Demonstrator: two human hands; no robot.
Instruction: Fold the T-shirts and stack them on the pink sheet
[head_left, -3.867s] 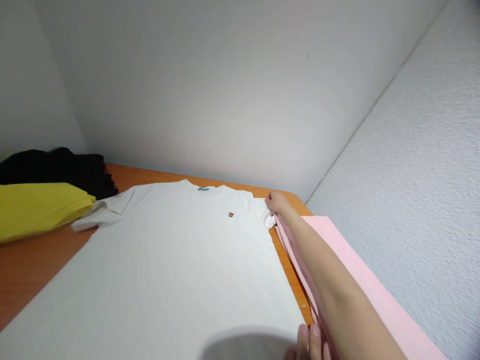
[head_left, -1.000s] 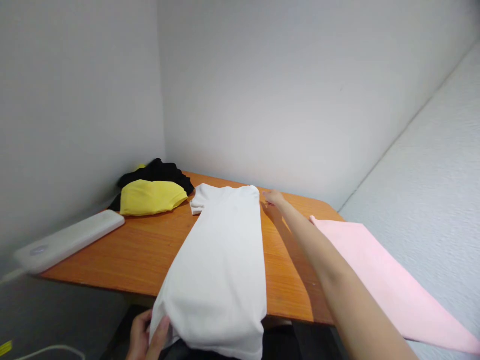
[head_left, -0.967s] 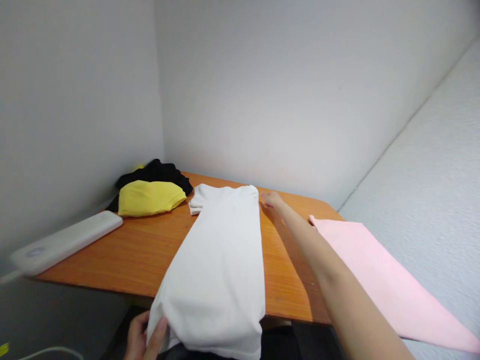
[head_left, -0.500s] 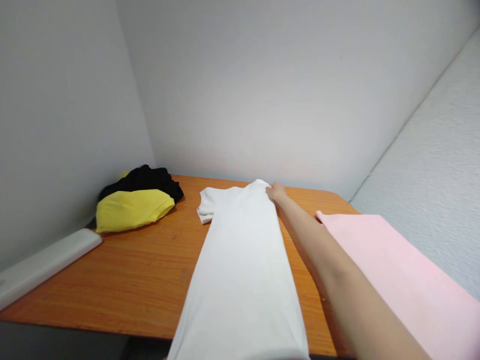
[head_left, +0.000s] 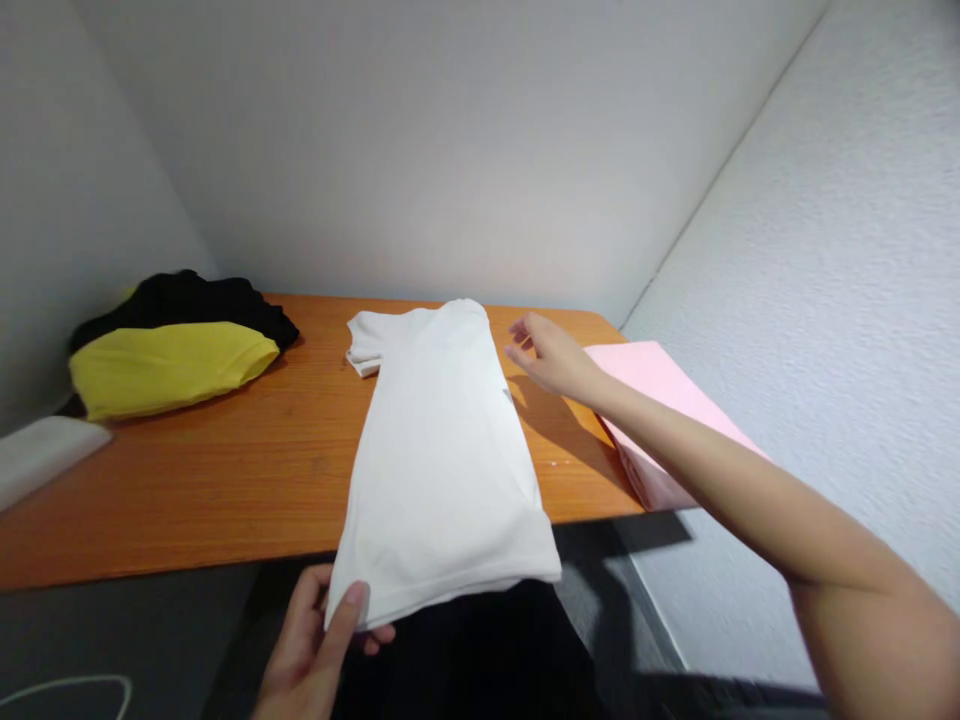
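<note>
A white T-shirt point(head_left: 442, 450) lies lengthwise on the wooden table, its collar toward the wall and its hem hanging past the front edge. One short sleeve shows on the left; on the right side no sleeve sticks out. At the lower left corner of the hem, my left hand point(head_left: 322, 630) pinches the fabric, thumb on top and fingers beneath. My right hand point(head_left: 547, 352) hovers just right of the shirt's upper part, fingers apart and holding nothing.
On the left of the table point(head_left: 225, 490) lie a yellow garment point(head_left: 172, 368) and a black garment point(head_left: 195, 300) in a pile. A white, long object point(head_left: 45, 455) rests in front of them. Folded pink cloth point(head_left: 667, 390) drapes at the right edge, beside the wall.
My right hand has let go of the shirt's upper right side and drawn back. My left hand has come into view at the hem. The view has tilted down.
</note>
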